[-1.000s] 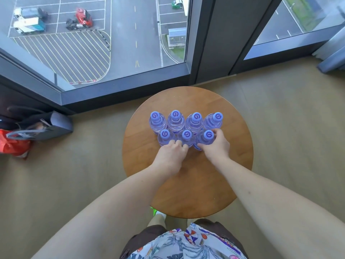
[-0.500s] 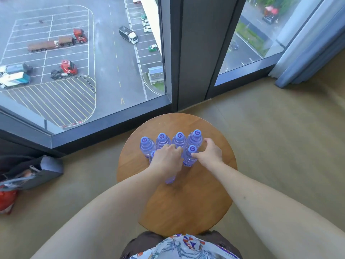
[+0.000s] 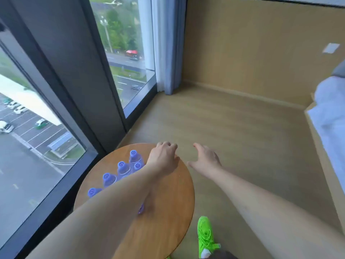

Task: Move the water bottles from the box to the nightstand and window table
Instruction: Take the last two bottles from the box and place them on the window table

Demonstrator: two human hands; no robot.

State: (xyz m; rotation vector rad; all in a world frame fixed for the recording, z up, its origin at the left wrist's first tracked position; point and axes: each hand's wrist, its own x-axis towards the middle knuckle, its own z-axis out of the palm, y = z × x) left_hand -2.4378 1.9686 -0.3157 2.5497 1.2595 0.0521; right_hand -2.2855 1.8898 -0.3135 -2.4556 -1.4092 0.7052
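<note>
Several water bottles point(image 3: 122, 168) with purple caps stand bunched on the round wooden window table point(image 3: 168, 212) at the lower left. My left forearm crosses over them and hides some. My left hand point(image 3: 163, 158) hovers above the table's far right edge, fingers apart, holding nothing. My right hand point(image 3: 205, 160) is out past the table over the floor, also spread and empty. Neither hand touches a bottle. The box and the nightstand are not in view.
Floor-to-ceiling windows with a dark frame point(image 3: 74, 75) run along the left. A blue-grey curtain point(image 3: 168, 43) hangs in the corner. A bed with white bedding point(image 3: 328, 116) is at the right. My green shoe point(image 3: 205, 236) stands on the wooden floor beside the table.
Both hands have let go of the bottles and drawn away to the right. The view has swung right, from the window and table toward the room's corner and bed.
</note>
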